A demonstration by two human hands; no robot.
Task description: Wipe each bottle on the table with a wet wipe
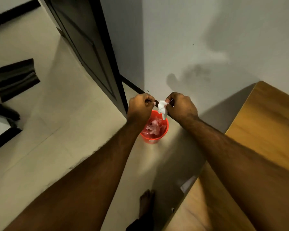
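Red bin on pale tile floor, centre frame, crumpled pinkish scraps inside. Dark door upper centre-left, grey wall upper right. Dark mat left. Wooden surface right edge. Bare foot bottom centre.

We hold both arms stretched forward and down, forearms bare, the hands close together but apart. Our left hand is curled into a fist, knuckles up; whether it holds anything we cannot tell. Our right hand has its fingers bent inward, pinching a white wipe that hangs between the hands.
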